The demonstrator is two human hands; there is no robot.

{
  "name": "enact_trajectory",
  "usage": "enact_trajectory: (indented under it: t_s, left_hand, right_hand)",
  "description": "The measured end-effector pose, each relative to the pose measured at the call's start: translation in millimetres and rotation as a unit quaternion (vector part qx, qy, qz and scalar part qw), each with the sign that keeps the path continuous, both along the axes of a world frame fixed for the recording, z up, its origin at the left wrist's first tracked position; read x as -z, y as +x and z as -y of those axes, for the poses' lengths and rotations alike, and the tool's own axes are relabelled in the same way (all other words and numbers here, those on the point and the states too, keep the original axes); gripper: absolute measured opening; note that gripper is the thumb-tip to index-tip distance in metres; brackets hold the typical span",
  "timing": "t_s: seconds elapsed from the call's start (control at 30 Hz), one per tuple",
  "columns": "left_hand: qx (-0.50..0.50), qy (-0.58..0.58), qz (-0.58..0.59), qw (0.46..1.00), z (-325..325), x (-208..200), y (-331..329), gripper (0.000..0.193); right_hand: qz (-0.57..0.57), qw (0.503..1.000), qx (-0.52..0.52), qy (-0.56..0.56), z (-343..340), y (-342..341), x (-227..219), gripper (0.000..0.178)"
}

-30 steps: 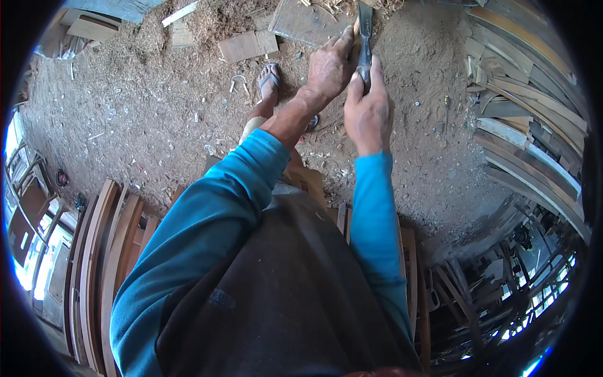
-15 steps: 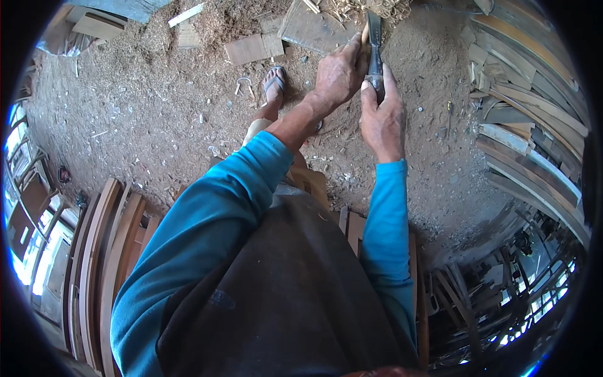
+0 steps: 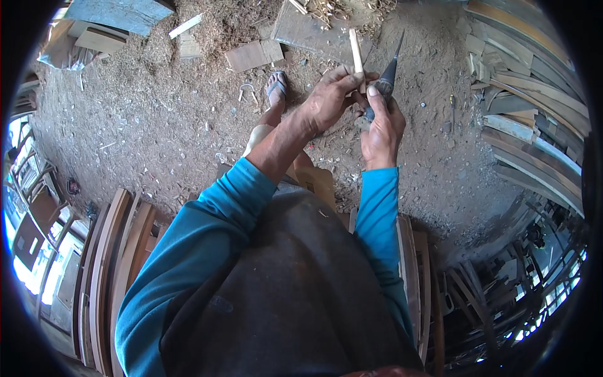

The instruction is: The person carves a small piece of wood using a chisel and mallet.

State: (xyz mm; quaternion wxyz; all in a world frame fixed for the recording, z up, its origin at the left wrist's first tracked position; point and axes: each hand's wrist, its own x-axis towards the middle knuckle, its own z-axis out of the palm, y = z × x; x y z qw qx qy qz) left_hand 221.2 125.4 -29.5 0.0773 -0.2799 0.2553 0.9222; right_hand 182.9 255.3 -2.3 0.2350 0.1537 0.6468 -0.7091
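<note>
My left hand [image 3: 330,99] pinches a short, slim wooden stick [image 3: 356,50] that points away from me, its pale cut surface showing. Wrapped round the dark handle of a chisel is my right hand [image 3: 383,131]. The chisel [image 3: 390,74] appears nearly edge-on, its thin blade tapering away to the upper right. Both hands are close together, the stick just left of the chisel and apart from its blade. Part of the handle is hidden by my right fingers.
A flat board [image 3: 314,34] lies ahead with curled shavings [image 3: 330,11] on it. A smaller board [image 3: 246,56] rests by my sandalled foot [image 3: 276,87]. Curved timber pieces [image 3: 534,107] are piled at right; long planks [image 3: 103,270] stand at lower left. Wood litter covers the ground.
Both hands have drawn back slightly toward me. The chisel has turned from showing its broad blade to nearly edge-on, tip swung right; the stick now stands clear of it.
</note>
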Motion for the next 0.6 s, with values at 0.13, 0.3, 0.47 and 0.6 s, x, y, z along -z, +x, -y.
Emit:
enact_trajectory:
  t_s: [0.13,0.3,0.47,0.6]
  left_hand:
    - [-0.014,0.074,-0.019,0.997,-16,11,10,0.023]
    - [-0.078,-0.033,0.04,0.996,5,5,-2,0.03]
    - [-0.031,-0.17,-0.018,0.985,22,-12,-12,0.028]
    - [-0.023,-0.151,-0.02,0.988,37,-8,-12,0.025]
  right_hand:
    - [0.032,0.999,-0.027,-0.008,-4,0,-11,0.03]
    - [0.028,0.996,-0.079,0.023,-30,-3,-24,0.023]
    - [0.012,0.995,-0.095,0.032,-44,-11,-35,0.027]
    - [0.008,0.999,-0.053,0.001,-45,-21,-45,0.025]
